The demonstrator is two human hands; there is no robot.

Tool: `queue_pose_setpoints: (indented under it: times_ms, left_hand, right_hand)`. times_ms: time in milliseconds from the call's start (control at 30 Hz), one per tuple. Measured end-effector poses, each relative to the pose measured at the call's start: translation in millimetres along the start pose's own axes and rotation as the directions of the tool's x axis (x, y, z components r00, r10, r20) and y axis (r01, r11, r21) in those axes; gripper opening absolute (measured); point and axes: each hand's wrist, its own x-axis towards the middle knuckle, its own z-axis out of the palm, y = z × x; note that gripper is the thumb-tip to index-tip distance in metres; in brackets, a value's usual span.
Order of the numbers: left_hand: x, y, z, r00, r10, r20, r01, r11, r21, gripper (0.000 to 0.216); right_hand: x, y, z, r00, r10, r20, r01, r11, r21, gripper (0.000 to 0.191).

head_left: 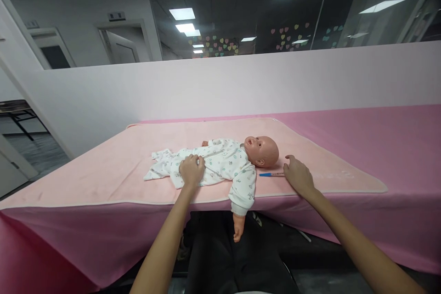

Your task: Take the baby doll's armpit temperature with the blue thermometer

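Observation:
A baby doll [263, 150] lies on its back, head to the right, in a white patterned outfit [220, 161]. One doll arm [238, 226] hangs over the table's near edge. My left hand [192, 170] rests on the lower part of the outfit, fingers curled into the cloth. Right of the doll's head, my right hand [298, 175] is low over the blanket with bent fingers. A slim stick with a blue end [267, 174], like a pen or thermometer, reaches from under the right hand toward the doll. Its other end is hidden by the fingers.
A peach blanket [113, 161] is spread beneath the doll over a pink tablecloth [379, 147]. Behind the table runs a low white wall [241, 85] topped by glass. My dark-trousered legs [220, 257] are below the near edge. A black-legged table [20, 117] stands far left.

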Motion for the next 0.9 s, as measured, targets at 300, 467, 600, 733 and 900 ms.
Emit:
queue_pose_setpoints:
  times_ms: [300, 467, 600, 733, 900]
  left_hand:
    - [-0.7, 1.0, -0.9, 1.000, 0.007, 0.004, -0.007, 1.000, -0.001, 0.030]
    - [0.1, 0.3, -4.3, 1.000, -0.018, -0.012, 0.017, 0.998, -0.054, 0.024]
    - [6.5, 30.7, -14.4, 0.965, -0.115, -0.234, 0.064, 0.975, -0.212, 0.030]
    - [10.4, 85.3, -4.8, 0.953, 0.227, -0.199, -0.281, 0.909, -0.308, 0.028]
    - [4.0, 108.6, 33.9, 0.939, 0.343, -0.016, -0.340, 0.919, -0.198, 0.018]
  right_hand:
    - [-7.7, -11.5, 4.7, 0.997, 0.034, -0.064, -0.041, 0.994, -0.099, 0.041]
    - [-13.0, -11.5, -4.7, 0.952, 0.032, -0.305, 0.018, 0.987, 0.159, 0.041]
    - [-15.8, -48.6, -14.0, 0.891, -0.057, -0.451, 0.256, 0.882, 0.396, 0.034]
    - [-9.6, -121.7, -10.2, 0.842, -0.178, -0.509, 0.474, 0.694, 0.541, 0.030]
    - [-2.9, -165.3, 18.2, 0.892, -0.010, -0.451, 0.362, 0.612, 0.703, 0.035]
